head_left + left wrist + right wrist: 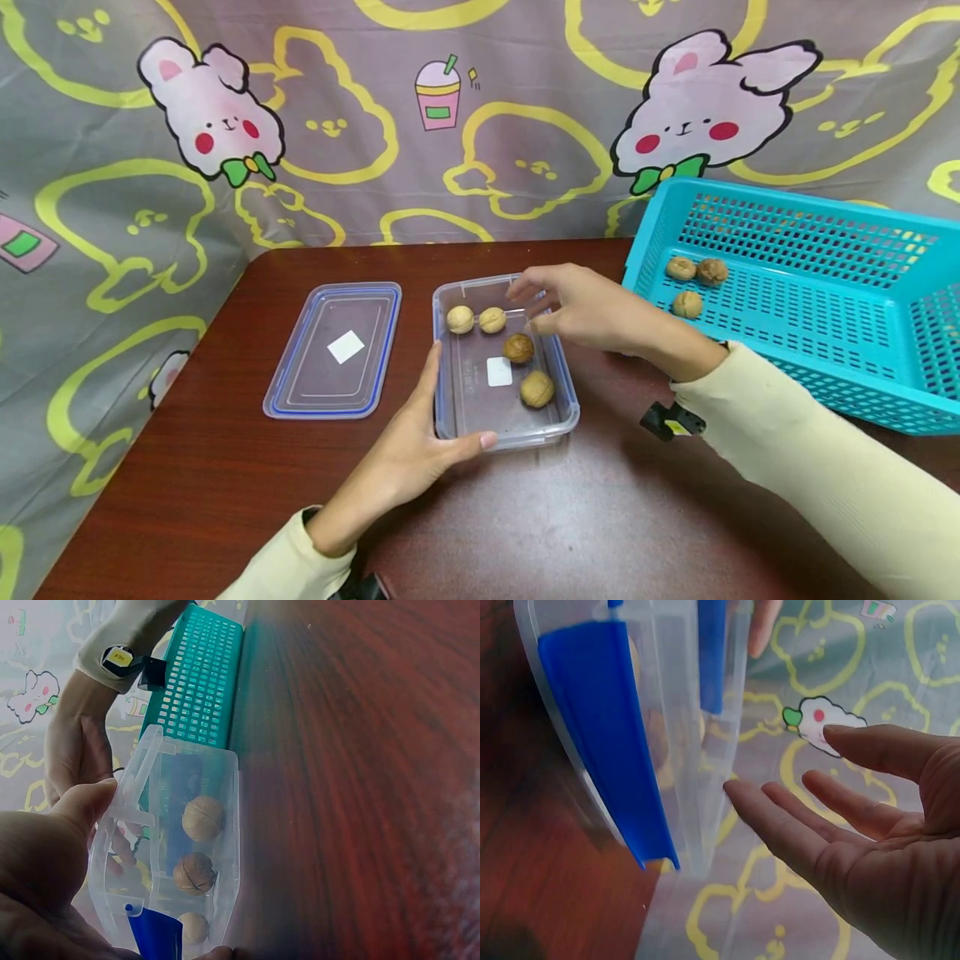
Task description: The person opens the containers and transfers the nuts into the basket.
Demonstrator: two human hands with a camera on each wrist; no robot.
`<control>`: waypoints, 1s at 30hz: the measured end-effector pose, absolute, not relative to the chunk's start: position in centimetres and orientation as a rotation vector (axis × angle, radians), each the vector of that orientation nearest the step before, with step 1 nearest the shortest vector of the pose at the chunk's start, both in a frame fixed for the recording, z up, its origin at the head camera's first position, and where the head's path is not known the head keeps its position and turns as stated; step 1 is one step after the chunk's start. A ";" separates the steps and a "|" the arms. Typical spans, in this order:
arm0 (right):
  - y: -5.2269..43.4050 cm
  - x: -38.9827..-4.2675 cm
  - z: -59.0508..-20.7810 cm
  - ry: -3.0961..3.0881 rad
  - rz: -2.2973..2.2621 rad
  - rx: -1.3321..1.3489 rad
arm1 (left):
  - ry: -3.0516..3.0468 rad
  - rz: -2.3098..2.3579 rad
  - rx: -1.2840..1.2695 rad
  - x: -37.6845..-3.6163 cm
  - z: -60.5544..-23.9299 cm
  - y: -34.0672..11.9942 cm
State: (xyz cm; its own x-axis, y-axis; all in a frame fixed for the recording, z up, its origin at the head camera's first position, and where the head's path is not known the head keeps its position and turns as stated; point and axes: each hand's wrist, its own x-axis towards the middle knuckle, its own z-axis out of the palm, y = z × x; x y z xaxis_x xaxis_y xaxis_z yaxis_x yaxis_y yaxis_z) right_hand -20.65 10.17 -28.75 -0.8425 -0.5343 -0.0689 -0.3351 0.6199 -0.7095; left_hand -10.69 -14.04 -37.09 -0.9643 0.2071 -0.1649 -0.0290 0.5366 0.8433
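On the desk (225, 467), the teal basket (795, 329) lies at about 3 o'clock from the clear box (472, 412), whose long axis runs roughly 12 to 6, with the lid (322, 387) at 9. The left hand (408, 454) grips the box's 7 o'clock corner, while the right hand (581, 304), loosely spread and holding nothing, hovers at its 1 o'clock edge, nearer the three walnuts (687, 305) in the basket, towards its own 3 o'clock; four more walnuts (537, 389) sit boxed between its 7 and 9. White stickers (498, 372) on box and lid look blank; faint lettering (471, 379) on the box is unreadable.
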 end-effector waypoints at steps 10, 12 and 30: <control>7.9 -21.1 -30.6 2.494 -1.028 -0.620 | 2.532 1.389 0.153 -10.7 -37.1 -14.1; 7.5 -21.1 -30.9 2.480 -1.037 -0.608 | 2.533 1.387 0.149 -10.7 -37.1 -14.1; 5.6 -20.9 -33.0 2.499 -0.999 -0.646 | 2.552 1.351 0.151 -10.7 -37.1 -14.1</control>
